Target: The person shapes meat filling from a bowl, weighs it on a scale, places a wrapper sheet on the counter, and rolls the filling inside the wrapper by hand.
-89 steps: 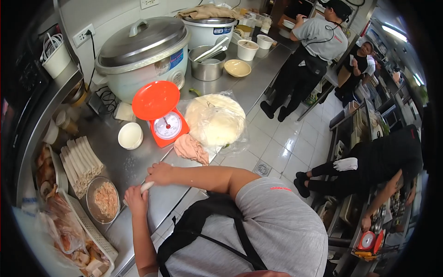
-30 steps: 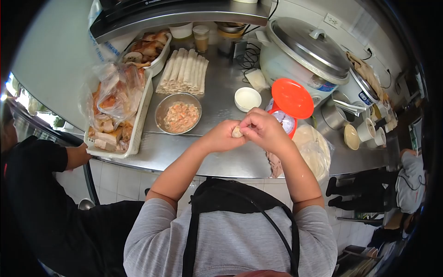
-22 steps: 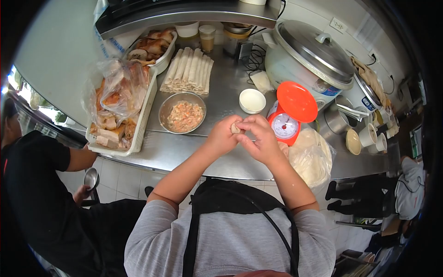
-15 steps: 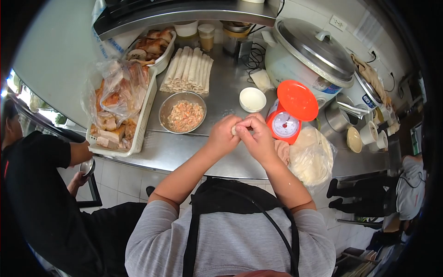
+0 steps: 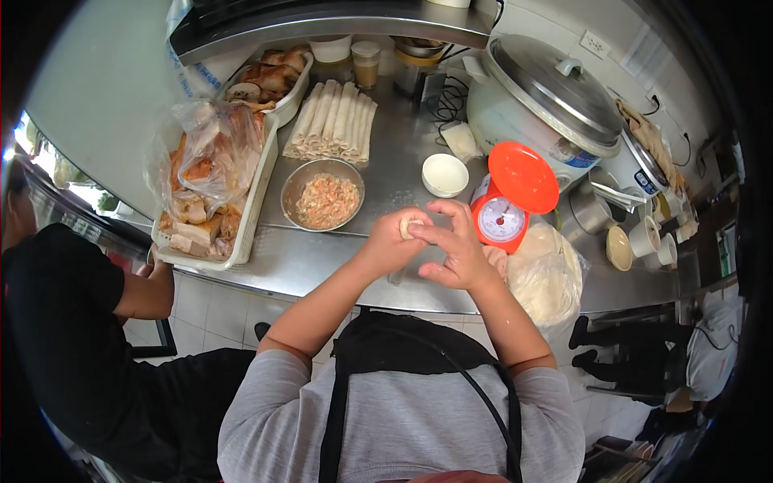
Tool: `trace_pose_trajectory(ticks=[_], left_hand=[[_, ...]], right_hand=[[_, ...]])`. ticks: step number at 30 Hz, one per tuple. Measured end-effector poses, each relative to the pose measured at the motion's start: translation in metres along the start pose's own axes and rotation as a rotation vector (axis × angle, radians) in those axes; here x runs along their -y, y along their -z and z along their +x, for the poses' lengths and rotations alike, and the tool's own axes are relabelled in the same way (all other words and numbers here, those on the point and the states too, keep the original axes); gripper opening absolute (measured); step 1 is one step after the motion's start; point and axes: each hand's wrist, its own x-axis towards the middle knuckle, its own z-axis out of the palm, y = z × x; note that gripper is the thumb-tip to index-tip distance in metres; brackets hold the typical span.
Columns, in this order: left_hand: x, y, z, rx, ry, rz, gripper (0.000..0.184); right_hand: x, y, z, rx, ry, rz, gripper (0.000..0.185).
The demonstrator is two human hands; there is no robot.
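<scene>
My left hand (image 5: pixel 393 241) is closed around a pale spring roll (image 5: pixel 409 229), and only one end of it shows above the fist. My right hand (image 5: pixel 453 248) has its thumb and fingers apart, with a fingertip touching the roll's end. Beyond the hands sits a small white bowl (image 5: pixel 444 175). To their left stands a metal bowl (image 5: pixel 322 196) with an orange-and-white chopped filling. A stack of rolled spring rolls (image 5: pixel 332 122) lies behind that bowl. Close to my right hand are a red kitchen scale (image 5: pixel 501 219) and a plastic bag of round wrappers (image 5: pixel 546 270).
A white basket (image 5: pixel 243 249) of roasted meat under plastic is at the left, with another tub of meat (image 5: pixel 276 80) behind. A large lidded cooker (image 5: pixel 531 105) fills the back right. A person in black (image 5: pixel 64 298) stands at my left; another (image 5: pixel 713 338) is far right.
My right hand has opened and drawn slightly away from the left, exposing the roll's end. The person at my left has shifted an arm, and the bowl they held is hidden.
</scene>
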Motion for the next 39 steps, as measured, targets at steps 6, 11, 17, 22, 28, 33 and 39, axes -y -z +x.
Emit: trace_pose_trajectory(ticks=[6,11,17,22,28,33,39], left_hand=[[-0.002,0.001,0.002,0.205,0.025,-0.151,0.009],[-0.015,0.0,0.002,0.22,0.031,-0.133,0.008],[-0.016,-0.005,-0.001,0.197,0.053,-0.187,0.009],[-0.02,-0.012,0.002,0.142,0.063,-0.206,0.008],[-0.025,-0.018,0.003,0.049,0.073,-0.261,0.007],[-0.025,-0.005,0.014,-0.256,0.037,-0.472,0.007],[-0.024,0.029,0.008,-0.462,-0.241,-0.822,0.016]], right_hand=[[0.0,0.011,0.024,0.069,-0.04,0.339,0.066],[-0.007,0.026,0.02,0.228,0.077,0.205,0.07],[-0.005,0.03,0.014,0.248,0.125,0.086,0.069],[-0.006,0.034,0.011,0.22,0.062,0.211,0.068],[-0.012,0.009,-0.005,-0.014,-0.077,0.557,0.07],[-0.033,-0.054,-0.059,0.344,-0.556,0.85,0.055],[-0.064,-0.016,-0.056,0.494,-0.751,0.718,0.038]])
